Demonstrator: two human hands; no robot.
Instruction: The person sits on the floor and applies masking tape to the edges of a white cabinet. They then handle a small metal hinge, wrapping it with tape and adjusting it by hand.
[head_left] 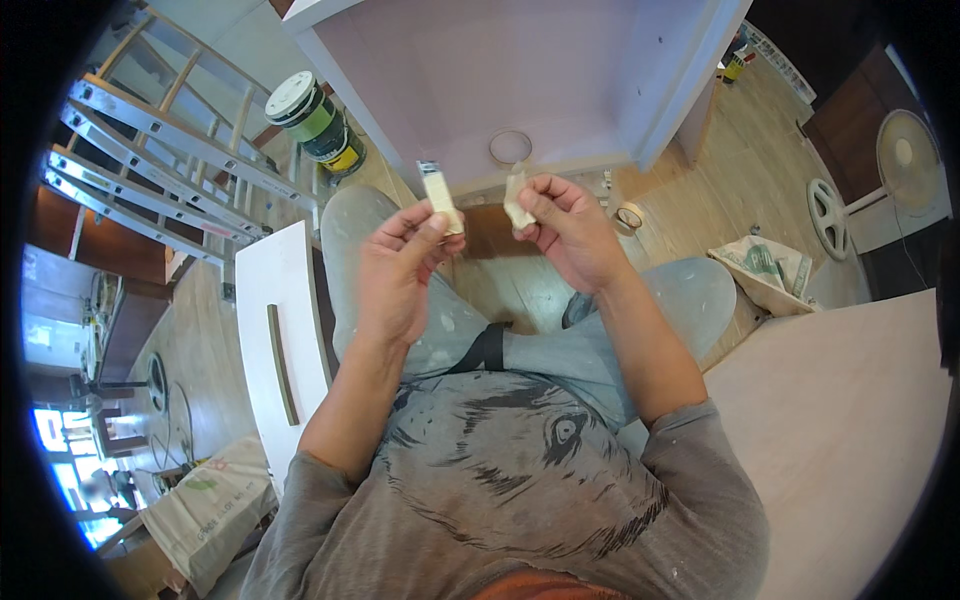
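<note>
Above my lap, both hands are raised with a small gap between them. My left hand pinches a short cream-coloured block with a silver and dark end, which points up and away from me. It looks wrapped in tape, but I cannot make out its kind. Between the thumb and fingers of my right hand is a crumpled, pale beige piece of tape. A white open cabinet stands just beyond, with a ring-shaped roll on its bottom panel. To the right lies a tape roll on the floor.
A white drawer front with a long handle is close on my left. Metal ladders and a green paint bucket stand at far left. Right are a pale board, a printed bag and a fan.
</note>
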